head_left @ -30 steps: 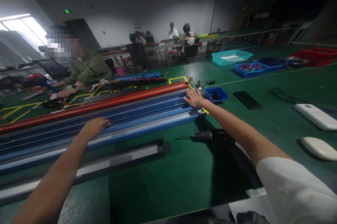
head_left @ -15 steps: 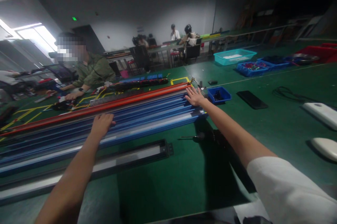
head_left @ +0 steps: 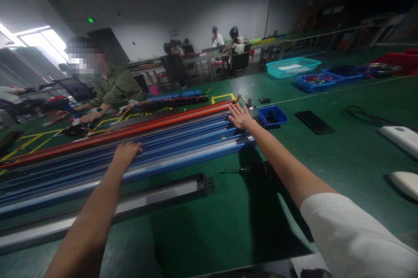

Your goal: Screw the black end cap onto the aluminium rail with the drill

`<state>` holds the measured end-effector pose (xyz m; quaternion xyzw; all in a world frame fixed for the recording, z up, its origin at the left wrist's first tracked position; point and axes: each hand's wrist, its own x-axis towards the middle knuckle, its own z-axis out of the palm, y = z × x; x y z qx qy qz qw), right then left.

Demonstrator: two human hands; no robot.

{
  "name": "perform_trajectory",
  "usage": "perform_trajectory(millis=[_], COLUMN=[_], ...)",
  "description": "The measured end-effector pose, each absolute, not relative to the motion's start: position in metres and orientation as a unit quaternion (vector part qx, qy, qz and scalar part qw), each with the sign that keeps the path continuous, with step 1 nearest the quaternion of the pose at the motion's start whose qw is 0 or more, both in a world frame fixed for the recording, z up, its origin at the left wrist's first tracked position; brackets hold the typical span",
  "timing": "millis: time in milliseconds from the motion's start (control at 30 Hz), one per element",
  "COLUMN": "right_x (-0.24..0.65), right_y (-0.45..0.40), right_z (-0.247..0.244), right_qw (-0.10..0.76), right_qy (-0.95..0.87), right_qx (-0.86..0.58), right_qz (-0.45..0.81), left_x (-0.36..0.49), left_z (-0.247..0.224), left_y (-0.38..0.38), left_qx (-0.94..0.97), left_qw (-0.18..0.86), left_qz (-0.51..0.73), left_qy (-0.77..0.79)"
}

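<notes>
Long blue metal profiles [head_left: 183,152] lie side by side across the green table, with an orange profile [head_left: 156,123] along their far side. My left hand [head_left: 128,154] rests on the blue profiles near their middle, thumb apart from the fingers. Near the right ends of the profiles, my right hand [head_left: 240,118] lies with its fingers spread, its fingertips by the orange one. A separate black-framed profile with a pale strip [head_left: 163,197] lies nearer to me, partly behind my left forearm. Neither hand visibly grips anything.
Right of my right hand are a small blue bin [head_left: 273,117] and a black phone [head_left: 314,122]. A screwdriver-like tool [head_left: 251,169] lies below my right forearm. A turquoise tray [head_left: 293,68] stands farther back. A person in green [head_left: 117,84] works at the far left.
My hands hold nearly the same places on the profiles. The right hand has shifted very slightly left. The camera view has moved a little.
</notes>
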<state>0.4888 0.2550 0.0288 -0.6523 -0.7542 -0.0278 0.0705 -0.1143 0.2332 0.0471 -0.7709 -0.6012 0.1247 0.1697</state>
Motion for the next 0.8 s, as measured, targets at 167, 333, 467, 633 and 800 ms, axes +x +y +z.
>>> perform_trajectory(millis=[167, 333, 467, 633, 800], right_x=[0.486, 0.486, 0.486, 0.480, 0.468], right_y=[0.252, 0.253, 0.251, 0.246, 0.235], right_z=[0.030, 0.030, 0.032, 0.042, 0.054], right_qw=[0.087, 0.085, 0.083, 0.090, 0.119], right_qy=[-0.751, -0.745, -0.749, -0.756, -0.757], right_qx=[-0.653, -0.659, -0.653, -0.641, -0.630], right_qz=[-0.052, -0.059, -0.074, -0.099, -0.123], left_x=[-0.105, -0.097, -0.091, -0.064, -0.015], left_z=[0.053, 0.059, 0.065, 0.071, 0.068], left_y=[0.237, 0.234, 0.234, 0.229, 0.198], left_qx=[-0.761, -0.748, -0.740, -0.756, -0.842], left_qw=[0.164, 0.166, 0.163, 0.184, 0.216], left_qz=[0.165, 0.193, 0.196, 0.151, 0.059], left_qy=[-0.606, -0.612, -0.623, -0.610, -0.490])
